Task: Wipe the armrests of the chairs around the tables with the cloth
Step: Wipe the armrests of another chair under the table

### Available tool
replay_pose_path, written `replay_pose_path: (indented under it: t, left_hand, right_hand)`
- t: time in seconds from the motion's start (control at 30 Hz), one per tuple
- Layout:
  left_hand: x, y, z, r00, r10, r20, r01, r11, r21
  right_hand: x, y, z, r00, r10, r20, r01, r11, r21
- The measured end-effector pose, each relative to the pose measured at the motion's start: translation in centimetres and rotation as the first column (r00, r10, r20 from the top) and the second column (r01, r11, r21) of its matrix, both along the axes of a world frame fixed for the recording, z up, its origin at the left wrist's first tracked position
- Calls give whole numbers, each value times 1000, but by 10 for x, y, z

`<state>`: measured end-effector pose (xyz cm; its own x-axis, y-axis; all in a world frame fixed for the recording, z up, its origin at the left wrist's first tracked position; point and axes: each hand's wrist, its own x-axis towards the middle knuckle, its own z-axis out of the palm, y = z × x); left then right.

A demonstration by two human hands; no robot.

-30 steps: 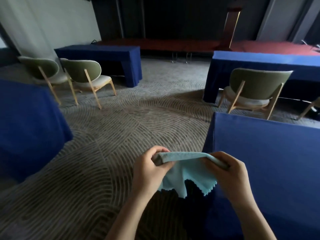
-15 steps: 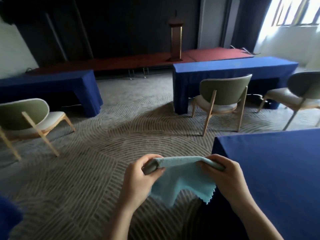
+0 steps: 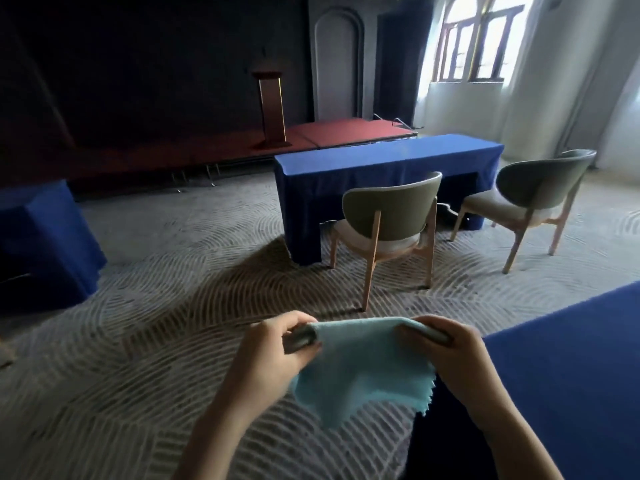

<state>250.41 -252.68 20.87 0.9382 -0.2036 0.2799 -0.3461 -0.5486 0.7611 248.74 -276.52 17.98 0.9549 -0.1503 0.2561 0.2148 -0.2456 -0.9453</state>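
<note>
We hold the light blue cloth at the lower centre of the frame, stretched between both hands above the patterned carpet. Our left hand pinches the cloth's upper left corner, its fingers curled over the top edge with the thumb underneath. Our right hand grips the upper right corner the same way, fingers folded over the bunched edge. The rest of the cloth hangs loose below, with a zigzag-cut hem on its right side.

At the lower right, just beside our right hand, lies the corner of a blue-draped worktop. In the middle of the frame, a green-backed chair with pale wooden legs faces a long blue-draped worktop. A second chair of the same kind stands further right, angled toward that worktop's end. Another blue-draped worktop sits at the left edge. Behind, a wooden lectern stands on a red stage, and a bright arched window fills the upper right.
</note>
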Motion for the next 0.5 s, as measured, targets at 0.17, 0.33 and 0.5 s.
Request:
replay_pose_path:
  t: [0.17,0.33,0.5]
  left_hand:
    - [123,2,-6,994,-60,-88,70,991,114]
    - [235,7,-41,981,-89,-172,95,995,28]
    - [337,0,-82,857,-349,-379,338,936,-99]
  right_hand:
    - [125,-15,-8,991,-123,-45,116,986,-122]
    - [234,-12,-27,977,-206,-63,189,959,-211]
    - [324,-15,-57,956,-287,-61,273,947,-168]
